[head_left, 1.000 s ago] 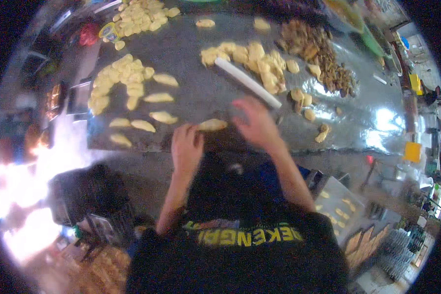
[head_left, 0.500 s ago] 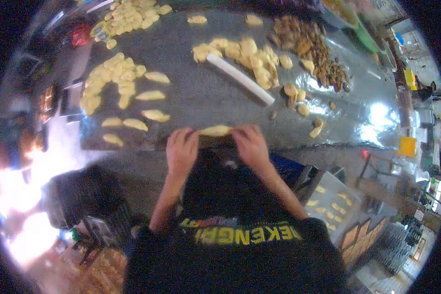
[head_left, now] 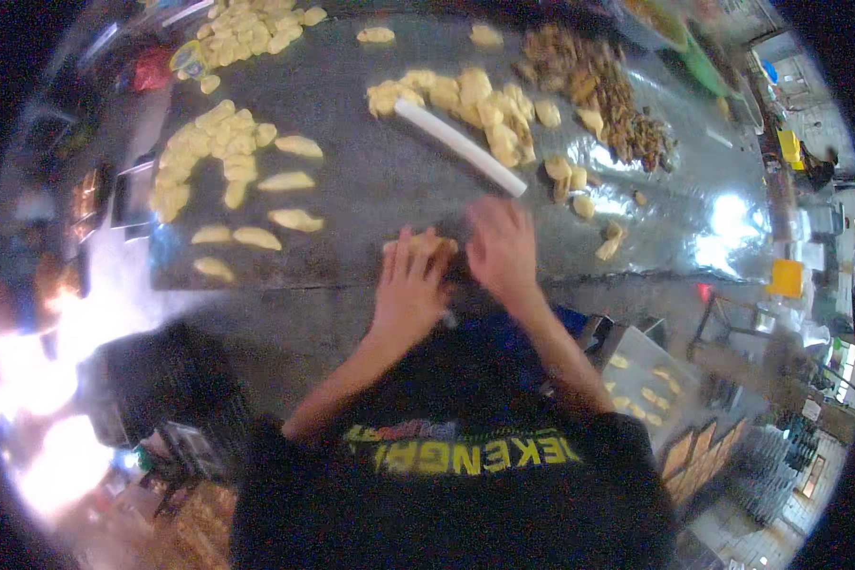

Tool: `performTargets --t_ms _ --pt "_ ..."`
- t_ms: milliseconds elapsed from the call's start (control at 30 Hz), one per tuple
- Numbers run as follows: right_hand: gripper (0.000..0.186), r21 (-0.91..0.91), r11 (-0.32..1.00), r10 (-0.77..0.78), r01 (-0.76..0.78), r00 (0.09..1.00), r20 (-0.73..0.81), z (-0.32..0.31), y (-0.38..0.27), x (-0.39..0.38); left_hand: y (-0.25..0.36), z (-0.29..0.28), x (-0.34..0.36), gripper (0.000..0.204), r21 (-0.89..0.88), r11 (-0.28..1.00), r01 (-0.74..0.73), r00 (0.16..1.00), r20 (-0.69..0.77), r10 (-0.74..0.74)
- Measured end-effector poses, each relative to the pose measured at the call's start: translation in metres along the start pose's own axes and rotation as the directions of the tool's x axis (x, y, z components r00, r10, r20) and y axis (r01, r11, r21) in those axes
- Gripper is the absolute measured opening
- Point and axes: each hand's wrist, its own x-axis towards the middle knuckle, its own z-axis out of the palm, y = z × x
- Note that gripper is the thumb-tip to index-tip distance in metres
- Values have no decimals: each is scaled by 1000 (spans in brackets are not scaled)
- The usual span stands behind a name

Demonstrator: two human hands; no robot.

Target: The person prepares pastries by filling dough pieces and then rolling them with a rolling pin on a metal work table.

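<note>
At the near edge of the worktable, my left hand lies with its fingers stretched and spread over a piece of dough, which is mostly covered by them. Just to its right, my right hand is over the table, a little blurred, with its fingertips hard to make out. It is nearest the end of a white rolling pin, which lies slanted. Against the pin's far side rests a cluster of dough pieces. Several shaped dough pieces lie to the left.
A curved heap of dough balls sits at the left, with another heap behind. Brown filling pieces are piled at the far right. Below right stands a tray with shaped dough. Dark stacked trays are at lower left.
Both hands held the ends of a shaped dough piece. Now my left hand has moved right, over the dough, and my right hand has come off it, moving farther over the table.
</note>
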Motion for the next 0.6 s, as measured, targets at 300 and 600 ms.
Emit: performTargets --t_ms 300,600 --pt "36 -243 968 91 -67 992 87 17 17 70 3 -4 -3 57 -34 995 96 993 -68 -98" --pt "37 128 964 -260 232 926 274 -19 -15 12 -41 -47 -16 53 126 985 114 950 -305 -71"
